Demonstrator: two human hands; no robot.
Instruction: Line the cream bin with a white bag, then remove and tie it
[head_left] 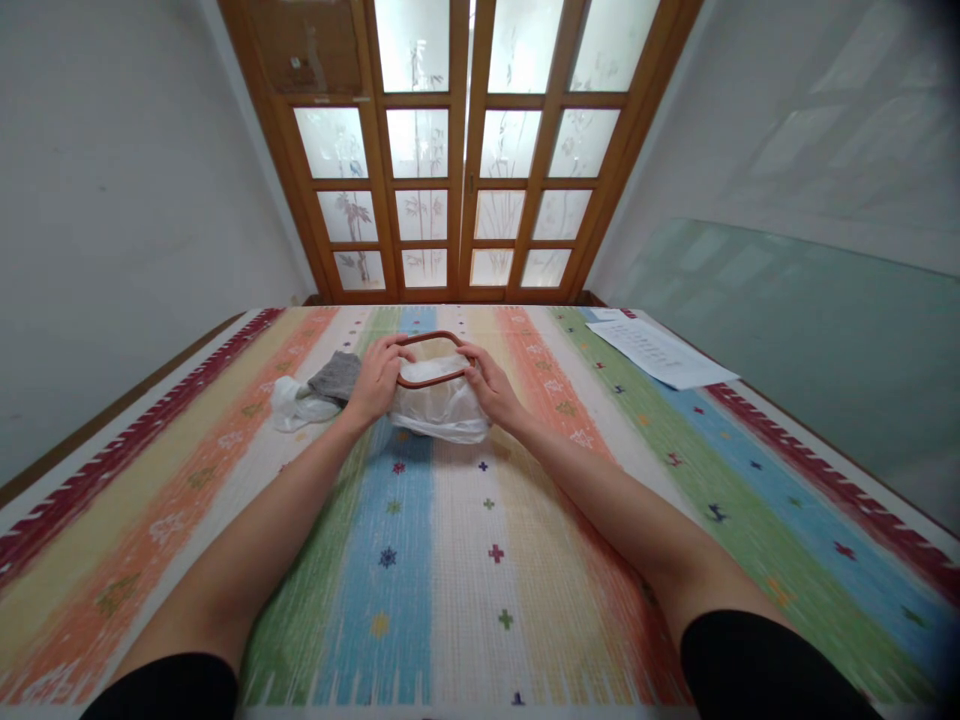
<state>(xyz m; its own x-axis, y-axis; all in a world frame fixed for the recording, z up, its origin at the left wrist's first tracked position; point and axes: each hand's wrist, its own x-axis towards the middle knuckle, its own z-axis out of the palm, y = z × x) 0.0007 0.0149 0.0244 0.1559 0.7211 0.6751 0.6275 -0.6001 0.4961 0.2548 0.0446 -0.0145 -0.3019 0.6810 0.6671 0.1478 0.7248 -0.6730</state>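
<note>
A brown ring (429, 383), shaped like a rounded rectangle, sits over a white plastic bag (442, 424) that hangs down below it. Around the left end of the ring my left hand (377, 378) is closed, its fingers on the rim. My right hand (489, 384) grips the opposite end, with the thumb and fingers on the rim. Something beige shows inside the ring, but I cannot make out what it is. Just left of my left hand lies a grey cloth (335, 377), beside a crumpled piece of white plastic (296, 405).
A striped, patterned cloth (465, 560) covers the table. Printed paper sheets (660, 352) lie at the far right. Beyond the table stand wooden doors (461, 150) with frosted panes. A glass panel (795, 340) leans on the right wall.
</note>
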